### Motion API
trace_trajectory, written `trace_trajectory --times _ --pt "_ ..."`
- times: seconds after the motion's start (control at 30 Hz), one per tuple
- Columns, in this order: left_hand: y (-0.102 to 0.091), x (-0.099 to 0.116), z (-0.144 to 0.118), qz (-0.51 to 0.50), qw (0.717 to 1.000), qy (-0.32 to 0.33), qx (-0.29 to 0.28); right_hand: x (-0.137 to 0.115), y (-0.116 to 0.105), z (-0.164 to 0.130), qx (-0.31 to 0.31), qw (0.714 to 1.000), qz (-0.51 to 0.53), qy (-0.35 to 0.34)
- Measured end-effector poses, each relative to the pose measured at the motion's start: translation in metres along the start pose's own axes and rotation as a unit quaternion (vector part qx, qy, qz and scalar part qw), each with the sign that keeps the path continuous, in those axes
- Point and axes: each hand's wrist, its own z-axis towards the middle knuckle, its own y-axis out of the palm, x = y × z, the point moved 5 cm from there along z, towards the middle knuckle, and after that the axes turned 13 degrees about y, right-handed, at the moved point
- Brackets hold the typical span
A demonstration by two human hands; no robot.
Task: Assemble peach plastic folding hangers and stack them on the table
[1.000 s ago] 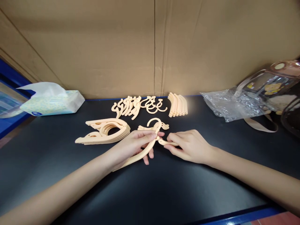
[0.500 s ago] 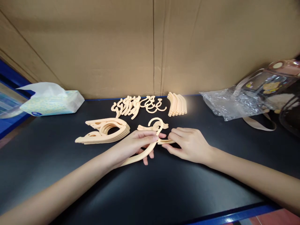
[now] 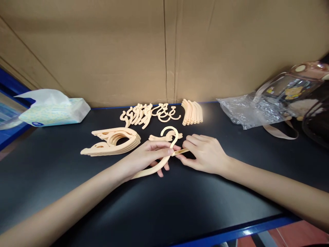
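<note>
Peach hanger [image 3: 164, 151], hook up, arm slanting left-down, pinched by both hands' grip.

A small assembly or packing workstation, the kind found in a light manufacturing workshop. A black work surface [image 3: 164, 206] with a blue edge fills the lower frame, backed across the top by a plain cardboard wall [image 3: 164, 51]. At centre lie sorted batches of identical peach plastic parts: stacked hanger bodies [image 3: 113, 142], hooks [image 3: 149, 115] and curved arms [image 3: 192, 112]. A tissue pack [image 3: 52, 111] sits at left, crumpled clear plastic bag [image 3: 246, 111] at right.
</note>
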Motion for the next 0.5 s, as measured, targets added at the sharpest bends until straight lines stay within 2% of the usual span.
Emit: trace_trajectory --times 0.5 --pt "-0.0012 0.0 -0.0006 -0.01 0.999 0.004 0.03 -0.005 -0.0036 -0.0014 0.032 0.999 -0.003 -0.041"
